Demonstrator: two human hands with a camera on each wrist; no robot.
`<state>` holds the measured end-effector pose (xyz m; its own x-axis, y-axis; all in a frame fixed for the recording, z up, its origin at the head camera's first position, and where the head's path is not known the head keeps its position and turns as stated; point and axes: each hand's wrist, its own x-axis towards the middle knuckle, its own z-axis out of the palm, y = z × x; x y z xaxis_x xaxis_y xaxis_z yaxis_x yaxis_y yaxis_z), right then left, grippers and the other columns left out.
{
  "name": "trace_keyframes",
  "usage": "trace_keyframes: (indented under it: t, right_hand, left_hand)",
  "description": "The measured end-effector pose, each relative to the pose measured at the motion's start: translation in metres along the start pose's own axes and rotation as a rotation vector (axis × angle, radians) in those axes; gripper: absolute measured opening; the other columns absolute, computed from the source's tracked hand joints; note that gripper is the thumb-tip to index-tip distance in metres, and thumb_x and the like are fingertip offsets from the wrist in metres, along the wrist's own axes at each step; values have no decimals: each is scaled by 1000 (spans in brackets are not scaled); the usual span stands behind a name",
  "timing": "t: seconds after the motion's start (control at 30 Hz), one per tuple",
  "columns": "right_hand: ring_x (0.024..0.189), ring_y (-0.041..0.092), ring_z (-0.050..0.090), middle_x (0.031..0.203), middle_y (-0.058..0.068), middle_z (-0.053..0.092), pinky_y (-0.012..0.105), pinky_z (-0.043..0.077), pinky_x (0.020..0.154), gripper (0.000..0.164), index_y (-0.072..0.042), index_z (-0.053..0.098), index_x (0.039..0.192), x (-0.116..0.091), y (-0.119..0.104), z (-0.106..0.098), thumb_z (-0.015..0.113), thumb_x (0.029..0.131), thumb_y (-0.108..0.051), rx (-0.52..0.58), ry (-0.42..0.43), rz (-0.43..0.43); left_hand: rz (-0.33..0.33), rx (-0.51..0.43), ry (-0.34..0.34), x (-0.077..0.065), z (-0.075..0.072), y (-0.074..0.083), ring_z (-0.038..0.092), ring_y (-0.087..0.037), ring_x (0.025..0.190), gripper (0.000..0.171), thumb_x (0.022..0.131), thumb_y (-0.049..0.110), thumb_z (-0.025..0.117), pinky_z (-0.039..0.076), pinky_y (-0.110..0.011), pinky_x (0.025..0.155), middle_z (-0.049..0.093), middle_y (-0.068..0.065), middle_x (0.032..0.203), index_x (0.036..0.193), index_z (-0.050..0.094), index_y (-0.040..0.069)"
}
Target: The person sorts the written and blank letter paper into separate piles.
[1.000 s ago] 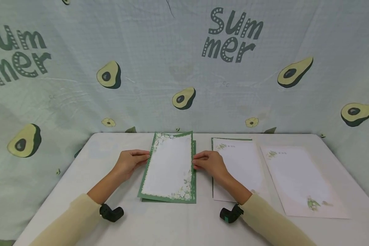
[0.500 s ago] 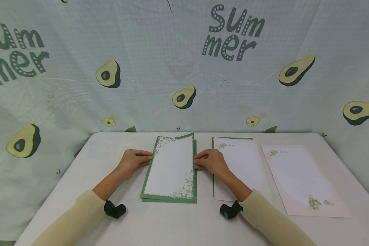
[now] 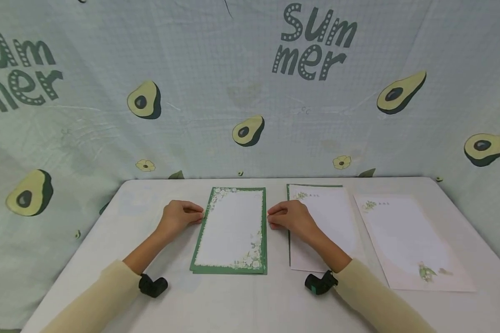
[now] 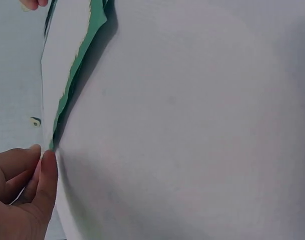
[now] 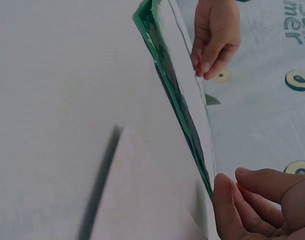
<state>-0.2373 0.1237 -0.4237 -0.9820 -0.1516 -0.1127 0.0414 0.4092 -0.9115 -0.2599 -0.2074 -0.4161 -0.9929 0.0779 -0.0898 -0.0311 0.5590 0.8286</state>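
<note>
Two overlapping sheets of green-bordered letter paper (image 3: 233,226) lie flat on the white table, the top one printed with white flowers. A green strip of the lower sheet shows along the right and bottom edges. At the left edge of the paper is my left hand (image 3: 178,219), thumb and fingertips right at the border. In the left wrist view a small gap shows between that thumb and the fingers (image 4: 15,162). My right hand (image 3: 293,217) stands just off the right edge, its bent fingers holding nothing. Thumb and forefinger are apart in the right wrist view.
Right of the green sheets lies a pale pink sheet (image 3: 325,231) over a green-edged one, partly under my right forearm. Another pink sheet (image 3: 412,240) lies slightly turned at the far right. A cloth printed with avocados (image 3: 250,131) hangs behind the table (image 3: 229,305).
The top green-bordered sheet has come down flat and squared up more closely over the lower one. My right hand has drawn away to the right; my left has eased slightly off the edge.
</note>
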Motion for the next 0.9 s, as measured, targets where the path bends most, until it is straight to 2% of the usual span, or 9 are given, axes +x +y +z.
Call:
trace_keyframes:
  t: [0.13,0.23,0.33,0.53,0.7,0.9]
  right_hand:
    - [90,14,72,100,2,77,29,59,78,25,-5,75,115,-8,0,-22,77,92,-15,-120,8,-69]
    - [96,18,72,105,5,76,32,60,81,27,-4,72,119,-15,0,-41,75,93,-12,-143,10,-101]
    - [99,20,71,110,6,75,33,61,82,28,-3,70,121,-24,3,-60,73,94,-11,-199,29,-124]
    - [98,20,71,111,8,74,33,59,81,27,-5,69,122,-45,14,-96,70,98,-18,-306,63,-107]
    - [97,21,73,115,12,73,33,60,81,29,-4,68,124,-63,25,-118,67,101,-21,-316,71,-73]
    - [100,22,73,117,13,72,27,58,77,31,-4,68,125,-78,37,-138,66,102,-25,-350,108,-48]
  left_hand:
    - [165,162,59,-7,0,9,72,-22,86,18,93,6,75,58,-27,71,76,-14,99,108,75,-3]
    - [243,190,71,-14,3,25,72,-29,93,20,93,5,74,60,-34,75,76,-16,101,111,73,-4]
    - [257,165,36,-20,11,36,71,-33,100,23,94,5,73,61,-39,79,74,-17,107,114,72,-4]
    - [277,123,-33,-27,38,52,71,-31,105,26,93,8,74,62,-38,81,74,-15,115,117,72,-1]
    - [300,72,-68,-28,60,67,71,-28,104,25,92,9,75,61,-37,81,74,-11,114,116,73,1]
    - [343,27,-114,-25,81,79,71,-27,103,24,92,8,75,61,-37,83,74,-11,114,116,74,2]
